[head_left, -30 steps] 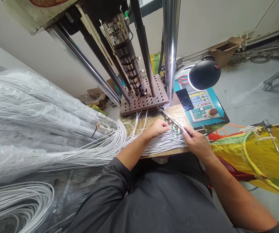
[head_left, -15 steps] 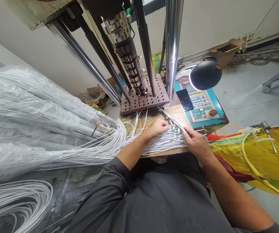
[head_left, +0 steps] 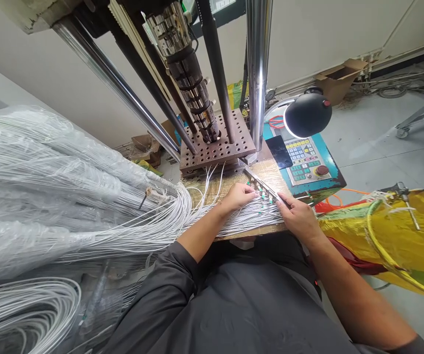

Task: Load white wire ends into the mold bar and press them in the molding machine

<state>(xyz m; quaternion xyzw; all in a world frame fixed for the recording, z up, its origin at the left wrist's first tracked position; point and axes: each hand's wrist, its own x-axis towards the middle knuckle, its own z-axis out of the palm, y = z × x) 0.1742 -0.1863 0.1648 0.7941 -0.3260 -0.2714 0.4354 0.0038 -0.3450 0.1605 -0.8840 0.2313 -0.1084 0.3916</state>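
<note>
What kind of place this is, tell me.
Most likely a workshop or small factory floor: there's a heavy column-framed machine, a push-button control panel beside it, and large bundles of thin white cables or tubes, some wrapped in plastic.

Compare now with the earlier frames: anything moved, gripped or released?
Nothing visibly moved, gripped or released on the bench; only the camera view shifted slightly. Unchanged: right hand holding the metal bar, left hand at the white cables.

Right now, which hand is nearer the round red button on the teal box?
Right. The right hand is nearside and left of the button; the left hand is farther left.
</note>
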